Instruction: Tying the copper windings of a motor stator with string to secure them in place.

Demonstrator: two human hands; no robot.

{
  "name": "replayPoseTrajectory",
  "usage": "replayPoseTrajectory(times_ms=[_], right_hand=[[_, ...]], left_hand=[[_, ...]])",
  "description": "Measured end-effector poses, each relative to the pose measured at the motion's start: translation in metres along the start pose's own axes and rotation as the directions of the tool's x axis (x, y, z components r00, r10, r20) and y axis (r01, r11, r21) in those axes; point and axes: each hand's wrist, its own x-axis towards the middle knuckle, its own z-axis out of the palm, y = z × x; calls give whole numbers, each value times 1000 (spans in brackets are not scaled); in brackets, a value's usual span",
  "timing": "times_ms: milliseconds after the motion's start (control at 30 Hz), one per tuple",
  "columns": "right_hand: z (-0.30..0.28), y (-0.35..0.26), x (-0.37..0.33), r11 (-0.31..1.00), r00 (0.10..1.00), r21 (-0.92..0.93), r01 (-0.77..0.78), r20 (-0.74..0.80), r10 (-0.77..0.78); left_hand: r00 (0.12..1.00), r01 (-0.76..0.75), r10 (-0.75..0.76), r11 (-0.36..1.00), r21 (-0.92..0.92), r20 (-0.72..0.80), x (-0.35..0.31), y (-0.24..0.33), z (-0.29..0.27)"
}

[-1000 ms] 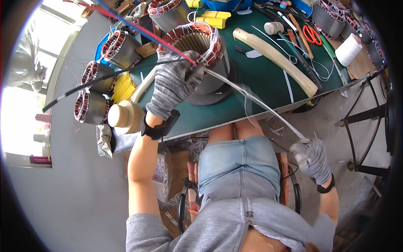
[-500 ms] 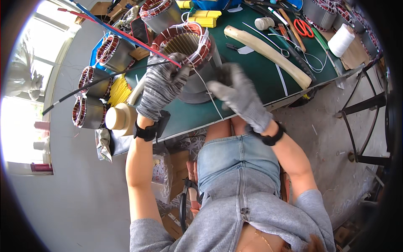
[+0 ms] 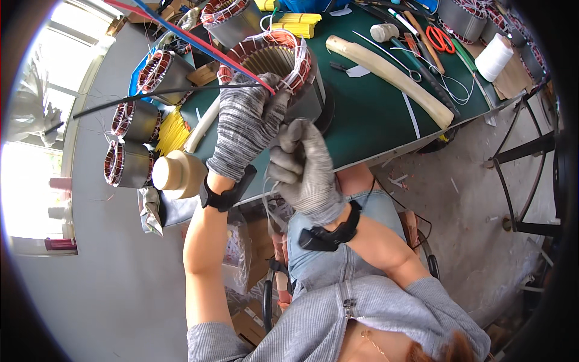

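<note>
I see my right hand (image 3: 304,172), flung out to the right a second ago, back beside my left hand (image 3: 247,123), both clenched on white lacing cord (image 3: 269,202) at the copper-wound steel stator (image 3: 283,66) on the green bench (image 3: 374,114).

Grey knit gloves, black wrist straps, grey zip top, denim shorts.

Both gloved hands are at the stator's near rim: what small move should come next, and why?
Probably draw the right hand back toward the body to tighten the white cord. It grips the cord close against the stator, while the left hand steadies the copper winding rim.
</note>
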Motion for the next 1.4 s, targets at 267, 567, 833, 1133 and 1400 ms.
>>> replayPoseTrajectory(times_ms=[267,567,833,1133,1400], right_hand=[[3,-26,-1,963,997,-262,-66,22,74],[-3,11,0,910,981,-389,146,-64,-185],[-49,-61,13,-306,655,-684,663,727,-207],[-1,-41,-4,955,993,-276,-106,-86,85],[-18,-4,9,995,1000,98,8,-8,-7]], left_hand=[[997,-19,14,998,-54,-76,-4,-2,-3],[996,-38,39,999,22,-77,-3,3,-2],[978,88,-81,996,-28,190,8,0,8],[968,135,-162,980,144,191,7,-3,2],[918,251,-263,965,78,298,13,16,-11]])
